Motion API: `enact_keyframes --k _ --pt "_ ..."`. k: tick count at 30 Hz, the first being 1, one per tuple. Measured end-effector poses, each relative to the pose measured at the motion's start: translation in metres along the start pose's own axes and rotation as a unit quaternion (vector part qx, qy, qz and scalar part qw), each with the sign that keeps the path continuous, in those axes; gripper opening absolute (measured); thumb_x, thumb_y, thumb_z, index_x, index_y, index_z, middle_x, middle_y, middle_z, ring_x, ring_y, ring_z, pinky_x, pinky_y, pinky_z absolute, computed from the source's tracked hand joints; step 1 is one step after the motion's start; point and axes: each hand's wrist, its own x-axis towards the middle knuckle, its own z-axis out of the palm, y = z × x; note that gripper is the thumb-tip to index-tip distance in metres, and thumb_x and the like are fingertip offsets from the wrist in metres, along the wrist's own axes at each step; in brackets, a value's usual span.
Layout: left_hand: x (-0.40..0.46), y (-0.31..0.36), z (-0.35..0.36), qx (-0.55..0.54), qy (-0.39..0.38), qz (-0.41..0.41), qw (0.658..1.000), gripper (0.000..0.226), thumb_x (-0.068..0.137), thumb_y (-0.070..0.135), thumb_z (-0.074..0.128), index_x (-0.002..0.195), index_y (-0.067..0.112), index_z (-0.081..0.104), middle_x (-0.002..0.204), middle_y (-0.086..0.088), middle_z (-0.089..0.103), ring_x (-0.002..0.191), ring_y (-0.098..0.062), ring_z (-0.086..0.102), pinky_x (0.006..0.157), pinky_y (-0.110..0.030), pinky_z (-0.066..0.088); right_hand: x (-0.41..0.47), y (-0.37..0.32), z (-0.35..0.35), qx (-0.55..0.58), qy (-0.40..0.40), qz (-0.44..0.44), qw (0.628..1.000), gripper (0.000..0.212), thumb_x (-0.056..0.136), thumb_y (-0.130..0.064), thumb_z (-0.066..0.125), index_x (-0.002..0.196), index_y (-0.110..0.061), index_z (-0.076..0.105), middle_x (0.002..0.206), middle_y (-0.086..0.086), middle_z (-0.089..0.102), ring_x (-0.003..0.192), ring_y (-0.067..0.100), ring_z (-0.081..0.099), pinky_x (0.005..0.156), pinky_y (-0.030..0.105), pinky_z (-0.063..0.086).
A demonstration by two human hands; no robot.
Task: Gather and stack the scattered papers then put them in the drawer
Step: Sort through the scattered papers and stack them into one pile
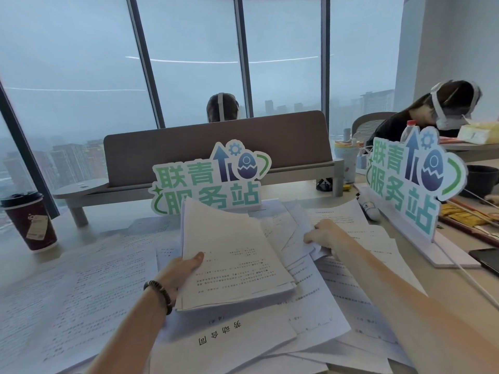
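Two bare forearms in view, no sleeves visible on either. Left hand [180, 271] has a dark beaded bracelet [159, 294] round the wrist, beads roundish, blackish-brown, single strand. Right hand [325, 236] and wrist carry nothing: no watch, no ring visible. Nails too blurred to tell.

We see matt white paper in the sheets [237, 268], a glossy paper cup [32, 222] with a plastic lid at left, smooth printed card signs [210, 182], a matt divider [216, 147], and a beaded bracelet [159, 295].
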Motion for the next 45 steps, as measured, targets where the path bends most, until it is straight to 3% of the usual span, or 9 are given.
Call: enact_keyframes --k 6,11,15,23,27,32,36,41,45 --pt "0.002 0.001 0.0 0.006 -0.002 -0.008 1.0 0.027 0.095 0.024 0.06 0.107 0.0 0.065 0.094 -0.02 0.073 0.075 -0.033 0.07 0.057 -0.035 0.059 -0.003 0.0 0.0 0.039 -0.034 -0.012 0.999 0.042 0.076 -0.01 0.086 0.11 -0.006 0.061 0.107 0.012 0.071 0.084 0.024 0.067 0.058 0.028 0.05" --pt "0.001 0.001 0.001 0.0 -0.006 -0.012 1.0 0.025 0.096 0.023 0.06 0.106 0.0 0.064 0.09 -0.019 0.072 0.069 -0.031 0.07 0.048 -0.032 0.057 -0.001 -0.001 -0.008 0.071 -0.023 -0.012 0.997 0.018 0.084 -0.012 0.076 0.093 -0.004 0.062 0.102 0.015 0.069 0.096 0.028 0.065 0.08 0.033 0.054" --pt "0.002 0.0 0.001 -0.021 -0.01 -0.015 1.0 0.025 0.095 0.021 0.06 0.106 -0.002 0.064 0.088 -0.02 0.072 0.067 -0.031 0.07 0.047 -0.033 0.057 -0.001 0.003 -0.001 -0.047 -0.06 -0.015 0.997 0.05 0.078 -0.03 0.083 0.116 -0.007 0.061 0.117 0.01 0.066 0.109 0.03 0.061 0.093 0.04 0.05" --pt "0.0 0.001 0.001 -0.037 -0.021 -0.011 0.999 0.021 0.097 0.02 0.057 0.099 0.0 0.065 0.075 -0.015 0.073 0.054 -0.026 0.07 0.043 -0.031 0.055 0.0 -0.011 -0.006 0.055 -0.061 -0.022 0.996 0.046 0.07 -0.025 0.09 0.108 -0.008 0.069 0.107 0.011 0.072 0.104 0.033 0.066 0.097 0.048 0.053" --pt "-0.001 0.002 0.001 -0.036 -0.021 -0.008 0.999 0.02 0.097 0.019 0.057 0.098 0.0 0.064 0.069 -0.013 0.073 0.05 -0.024 0.07 0.04 -0.029 0.054 0.003 -0.009 -0.011 0.05 -0.064 -0.014 0.997 0.031 0.082 -0.016 0.08 0.106 -0.001 0.067 0.107 0.016 0.072 0.099 0.031 0.068 0.092 0.041 0.056" --pt "0.0 0.0 0.003 -0.032 -0.026 -0.01 0.999 0.021 0.097 0.019 0.057 0.099 0.0 0.064 0.07 -0.014 0.073 0.052 -0.025 0.07 0.042 -0.03 0.054 0.004 -0.006 -0.006 -0.054 -0.044 -0.006 0.998 0.075 0.084 -0.043 0.077 0.139 -0.002 0.048 0.14 0.01 0.052 0.125 0.03 0.05 0.089 0.032 0.04" --pt "0.002 -0.001 0.002 -0.03 -0.026 -0.011 0.999 0.021 0.096 0.02 0.058 0.101 0.001 0.065 0.081 -0.017 0.074 0.06 -0.028 0.071 0.046 -0.032 0.057 0.01 -0.009 -0.007 -0.084 -0.043 -0.013 0.995 0.041 0.08 -0.025 0.084 0.109 -0.003 0.065 0.104 0.009 0.068 0.085 0.021 0.059 0.063 0.029 0.044" --pt "0.004 -0.002 0.001 -0.039 -0.031 -0.016 0.999 0.024 0.096 0.02 0.058 0.106 0.0 0.065 0.088 -0.019 0.074 0.067 -0.031 0.072 0.052 -0.036 0.059 0.009 -0.012 -0.018 -0.002 -0.087 0.034 0.996 0.028 0.085 0.005 0.071 0.112 0.007 0.064 0.11 0.022 0.071 0.099 0.038 0.07 0.093 0.051 0.056" --pt "0.004 -0.002 0.001 -0.036 -0.033 -0.02 0.999 0.025 0.095 0.021 0.059 0.107 -0.001 0.065 0.089 -0.02 0.074 0.066 -0.032 0.072 0.053 -0.037 0.06 0.008 -0.009 -0.014 -0.019 -0.064 0.031 0.997 0.027 0.088 -0.018 0.075 0.104 0.002 0.066 0.099 0.018 0.071 0.087 0.031 0.069 0.08 0.041 0.06"
